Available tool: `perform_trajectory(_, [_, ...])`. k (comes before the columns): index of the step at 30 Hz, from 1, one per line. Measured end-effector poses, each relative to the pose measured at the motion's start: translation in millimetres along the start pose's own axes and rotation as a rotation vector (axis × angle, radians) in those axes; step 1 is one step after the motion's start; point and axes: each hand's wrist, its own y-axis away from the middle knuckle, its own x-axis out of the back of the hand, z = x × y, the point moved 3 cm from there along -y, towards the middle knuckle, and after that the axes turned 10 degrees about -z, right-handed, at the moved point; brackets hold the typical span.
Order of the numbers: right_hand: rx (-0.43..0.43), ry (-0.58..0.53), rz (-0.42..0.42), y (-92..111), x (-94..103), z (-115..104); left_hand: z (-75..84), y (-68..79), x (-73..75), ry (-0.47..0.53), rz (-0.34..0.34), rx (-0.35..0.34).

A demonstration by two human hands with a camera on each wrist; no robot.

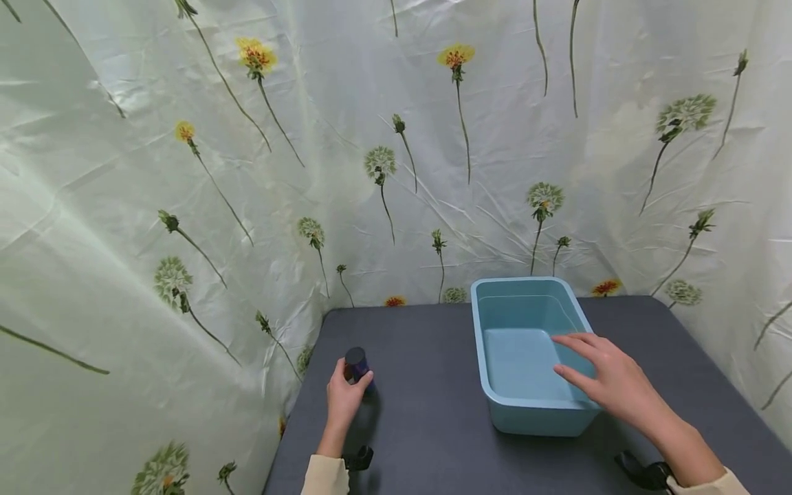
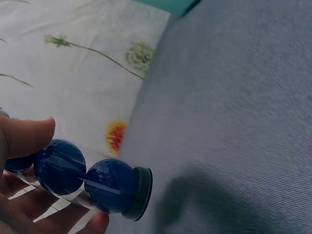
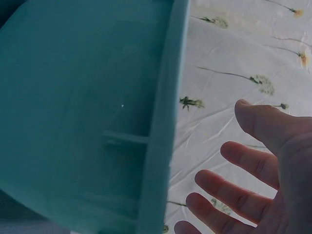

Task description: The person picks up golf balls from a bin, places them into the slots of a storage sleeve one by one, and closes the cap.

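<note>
My left hand grips a slim clear tube with a dark cap at its end. In the left wrist view, round dark blue balls with a dimpled surface show in a row inside it. The thumb lies on one side and the other fingers curl round the opposite side. From the head view the tube stands roughly upright over the left part of the table. My right hand hovers by the right side of a light blue plastic bin, fingers spread and holding nothing. The bin's inside shows bare in the head view.
The bin stands on the right half of a dark grey table. Behind and to the left hangs a pale curtain printed with dandelions, close against the table's edges. Black straps are on both wrists.
</note>
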Motion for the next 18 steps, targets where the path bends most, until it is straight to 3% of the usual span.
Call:
perform_trajectory(10, [-0.031, -0.01, 0.001, 8.7, -0.4, 8.0, -30.5, 8.8, -12.2, 0.021, 0.026, 0.06])
perform_trajectory(15, [-0.034, -0.003, 0.01, 10.5, 2.0, 11.1, -25.9, 9.4, -12.2, -0.015, 0.0, 0.065])
perform_trajectory(18, [-0.038, 0.003, 0.015, 12.0, 2.5, 12.9, -12.3, 13.1, -4.7, -0.068, -0.009, 0.055])
